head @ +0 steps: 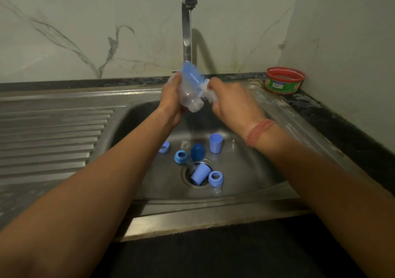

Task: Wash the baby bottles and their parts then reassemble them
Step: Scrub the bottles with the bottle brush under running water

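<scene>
Dark counter edge (213, 256), steel sink (267, 171), marble-veined wall (85, 32).

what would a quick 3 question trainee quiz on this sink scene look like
1. True or false: the tap is running.
2. What does the left hand grip: A) a cup, B) the clear bottle, C) the red tub?
3. Where does the tipped-over blue cup lie?

Key
1. True; a thin stream falls.
2. B; the right hand holds something whitish, too blurred to name, against it.
3. Over the drain in the sink.
</scene>
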### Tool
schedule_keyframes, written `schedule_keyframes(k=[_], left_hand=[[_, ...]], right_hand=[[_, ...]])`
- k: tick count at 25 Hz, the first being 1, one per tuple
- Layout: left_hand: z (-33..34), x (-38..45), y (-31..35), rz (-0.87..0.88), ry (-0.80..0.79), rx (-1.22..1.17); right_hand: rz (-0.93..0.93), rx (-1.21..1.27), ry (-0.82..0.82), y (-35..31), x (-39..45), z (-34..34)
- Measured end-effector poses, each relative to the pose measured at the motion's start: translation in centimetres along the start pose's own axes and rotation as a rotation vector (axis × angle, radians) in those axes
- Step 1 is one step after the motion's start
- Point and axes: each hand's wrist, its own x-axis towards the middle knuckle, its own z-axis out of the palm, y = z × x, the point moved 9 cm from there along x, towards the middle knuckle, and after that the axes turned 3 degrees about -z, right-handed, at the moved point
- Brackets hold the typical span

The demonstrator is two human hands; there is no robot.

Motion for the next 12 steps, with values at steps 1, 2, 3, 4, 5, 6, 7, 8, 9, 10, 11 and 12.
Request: schedule_keyframes(k=[1, 2, 3, 4, 5, 6, 7, 8, 9, 10, 11, 12], left_hand=[[-1.1, 0.3, -0.2, -0.017, 0.025, -0.039], [-1.7, 0.3, -0.3, -0.033, 0.038, -0.068], [-1.8, 0.3, -0.5, -0.042, 0.030, -0.072], [-1.3, 0.2, -0.6, -0.044, 0.001, -0.062], [-0.5, 0.0, -0.7, -0.041, -0.044, -0.048], [0.6, -0.2, -0.9, -0.037, -0.090, -0.032], [1.6, -0.4, -1.0, -0.026, -0.136, -0.011], [2.7, -0.7, -1.1, -0.009, -0.184, 0.011], [3.4, -0.8, -1.0, 0.010, -0.221, 0.027], [3.8, -1.0, -0.8, 0.030, -0.251, 0.024], [3.9, -1.1, -0.5, 0.048, -0.263, 0.005], [3.7, -1.3, -0.1, 0.059, -0.262, -0.034]], right_hand=[[-0.022, 0.009, 0.002, -0.7, -0.1, 0.0], [-0.037, 0.013, 0.006, -1.2, -0.2, 0.0], [-0.038, 0.008, 0.008, -1.1, -0.1, 0.1], [-0.019, -0.006, 0.009, -0.5, 0.0, 0.1], [0.016, -0.025, 0.009, 0.6, 0.2, 0.0], [0.058, -0.044, 0.013, 1.9, 0.4, -0.1], [0.102, -0.058, 0.018, 3.3, 0.5, -0.4], [0.134, -0.059, 0.026, 4.4, 0.5, -0.6], [0.152, -0.047, 0.042, 5.0, 0.6, -0.7], [0.152, -0.021, 0.065, 5.0, 0.5, -0.9], [0.133, 0.014, 0.084, 4.5, 0.6, -0.9], [0.101, 0.061, 0.093, 3.6, 0.6, -0.7]])
